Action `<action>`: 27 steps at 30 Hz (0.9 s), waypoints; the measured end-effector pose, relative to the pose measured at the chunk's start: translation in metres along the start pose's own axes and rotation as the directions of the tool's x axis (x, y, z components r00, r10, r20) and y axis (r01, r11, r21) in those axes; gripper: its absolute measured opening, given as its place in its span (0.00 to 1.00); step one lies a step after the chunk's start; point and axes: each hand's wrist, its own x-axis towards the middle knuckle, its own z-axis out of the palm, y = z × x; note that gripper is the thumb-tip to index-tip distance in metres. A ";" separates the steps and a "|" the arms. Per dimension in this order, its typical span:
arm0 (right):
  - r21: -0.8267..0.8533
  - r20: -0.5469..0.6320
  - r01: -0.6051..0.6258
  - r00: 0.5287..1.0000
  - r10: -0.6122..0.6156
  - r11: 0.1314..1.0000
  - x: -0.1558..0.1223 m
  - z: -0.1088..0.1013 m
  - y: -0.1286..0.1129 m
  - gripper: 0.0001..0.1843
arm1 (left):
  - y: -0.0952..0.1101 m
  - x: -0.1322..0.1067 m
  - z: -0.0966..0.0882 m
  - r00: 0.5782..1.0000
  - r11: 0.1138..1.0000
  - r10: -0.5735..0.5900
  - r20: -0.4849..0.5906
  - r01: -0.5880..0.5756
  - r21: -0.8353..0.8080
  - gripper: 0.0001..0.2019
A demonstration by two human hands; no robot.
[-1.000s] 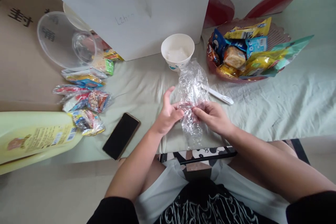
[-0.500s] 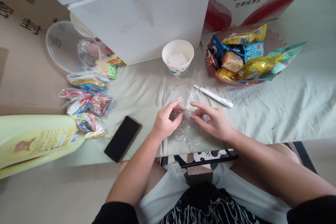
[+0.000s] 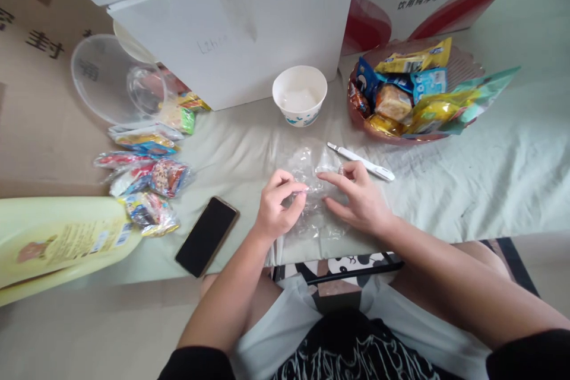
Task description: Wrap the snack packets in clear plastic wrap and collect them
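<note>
A clear, crinkled plastic bag [image 3: 303, 157] lies spread on the cloth in front of me. My left hand [image 3: 279, 205] pinches part of it between thumb and fingertips. Facing it, my right hand [image 3: 361, 202] has thumb and index finger apart over the bag, its other fingers partly curled; whether it touches the film is hard to see. Just beyond my right hand lies a white utility knife [image 3: 367, 165], slanted. A white paper bowl [image 3: 300, 101] with blue-green print stands upright behind the bag.
At right is a pink bowl [image 3: 416, 138] of wrapped snacks. On the left are a phone [image 3: 207, 236], several snack packets [image 3: 149, 175], a tipped clear plastic tub [image 3: 100, 80] and a yellow bottle [image 3: 66, 243]. A white box [image 3: 249, 41] and a red-and-white carton [image 3: 414, 18] stand behind.
My left hand has shifted slightly down and left, its fingers closing into a pinch. My right index finger has straightened away from the thumb. The bag lies flatter.
</note>
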 end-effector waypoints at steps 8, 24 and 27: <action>-0.002 -0.095 0.096 0.991 -0.096 0.995 0.003 -0.004 -0.005 0.04 | -0.001 -0.002 0.001 0.993 0.964 0.069 -0.097 -0.041 0.262 0.06; 0.647 0.278 -0.438 0.898 0.342 0.624 0.009 -0.012 -0.010 0.21 | 0.007 -0.001 0.007 0.856 0.705 -0.445 0.262 0.515 -0.487 0.11; 0.525 0.414 -0.512 0.852 0.322 0.680 0.008 -0.008 -0.007 0.16 | 0.006 0.001 0.006 0.831 0.578 -0.524 0.185 0.507 -0.639 0.13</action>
